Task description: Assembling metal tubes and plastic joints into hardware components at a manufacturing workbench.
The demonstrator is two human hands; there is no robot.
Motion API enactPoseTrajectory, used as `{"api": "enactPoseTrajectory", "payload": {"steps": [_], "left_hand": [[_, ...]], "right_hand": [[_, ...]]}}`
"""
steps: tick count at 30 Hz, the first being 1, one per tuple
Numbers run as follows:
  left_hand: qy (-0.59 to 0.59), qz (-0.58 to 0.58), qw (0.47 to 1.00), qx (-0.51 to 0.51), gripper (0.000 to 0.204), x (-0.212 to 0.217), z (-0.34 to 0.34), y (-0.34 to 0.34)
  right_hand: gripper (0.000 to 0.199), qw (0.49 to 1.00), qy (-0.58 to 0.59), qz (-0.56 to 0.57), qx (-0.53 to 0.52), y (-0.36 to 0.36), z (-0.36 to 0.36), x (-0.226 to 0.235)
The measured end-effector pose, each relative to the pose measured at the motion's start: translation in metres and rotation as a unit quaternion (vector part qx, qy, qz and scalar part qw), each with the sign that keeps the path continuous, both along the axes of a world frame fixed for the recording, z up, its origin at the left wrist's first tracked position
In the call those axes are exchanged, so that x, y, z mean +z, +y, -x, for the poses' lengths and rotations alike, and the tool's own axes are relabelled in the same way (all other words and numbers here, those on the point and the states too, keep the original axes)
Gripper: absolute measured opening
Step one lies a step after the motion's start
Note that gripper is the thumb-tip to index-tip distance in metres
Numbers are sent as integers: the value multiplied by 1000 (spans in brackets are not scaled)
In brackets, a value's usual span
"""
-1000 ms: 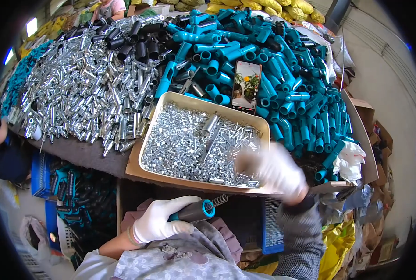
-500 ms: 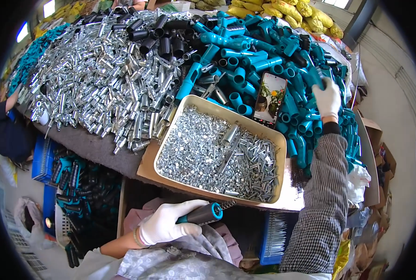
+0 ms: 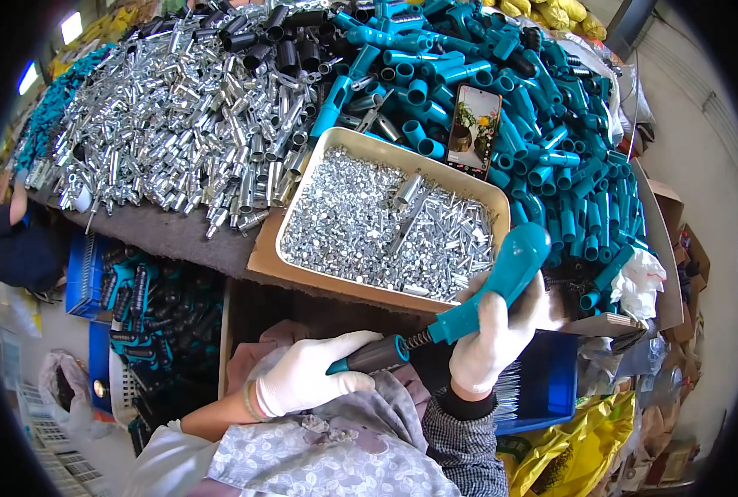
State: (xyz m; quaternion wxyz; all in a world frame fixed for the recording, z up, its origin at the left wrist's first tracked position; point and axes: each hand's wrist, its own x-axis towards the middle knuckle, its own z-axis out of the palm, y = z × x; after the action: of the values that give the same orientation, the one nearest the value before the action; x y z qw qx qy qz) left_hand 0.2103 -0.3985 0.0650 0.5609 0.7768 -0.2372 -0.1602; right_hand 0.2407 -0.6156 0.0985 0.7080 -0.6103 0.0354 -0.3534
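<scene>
The left hand [image 3: 307, 377] (white-gloved) has its fingers wrapped around a dark-handled tool [image 3: 377, 356] with a threaded tip; the right hand [image 3: 493, 335], gloved too, grips a teal plastic handle [image 3: 497, 286], fingers closed round its lower part; tip and handle meet, or nearly so, just off the desk's near edge; above them a metal tray [image 3: 302, 228] of small silver screws sits at that edge; behind it lie heaps of teal handles [image 3: 568, 157] and silver metal tubes [image 3: 178, 141]; a phone [image 3: 474, 130] rests on the teal heap.
</scene>
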Motion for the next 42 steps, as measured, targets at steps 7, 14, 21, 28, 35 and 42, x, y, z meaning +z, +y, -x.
{"api": "enactPoseTrajectory", "payload": {"steps": [7, 14, 21, 28, 35, 42], "left_hand": [[-55, -65, 996, 5, 61, -4, 11, 8], [-35, -46, 998, -35, 61, -7, 6, 21], [-54, -129, 983, -120, 57, -12, -4, 55], [147, -53, 940, -302, 70, -25, -22, 75], [169, -109, 941, -274, 64, -8, -19, 76], [-500, -313, 801, -100, 53, 40, -15, 67]], "right_hand": [[64, 997, -28, 10, 76, 10, 20, -20], [62, 915, -44, -82, 392, -9, 38, -41], [46, 748, 308, 269, 523, -30, 45, -4], [40, 548, -311, 714, 303, -7, 41, -3], [38, 589, -186, 705, 348, -5, 46, -6], [58, 761, 361, -35, 538, -10, 46, -5]]}}
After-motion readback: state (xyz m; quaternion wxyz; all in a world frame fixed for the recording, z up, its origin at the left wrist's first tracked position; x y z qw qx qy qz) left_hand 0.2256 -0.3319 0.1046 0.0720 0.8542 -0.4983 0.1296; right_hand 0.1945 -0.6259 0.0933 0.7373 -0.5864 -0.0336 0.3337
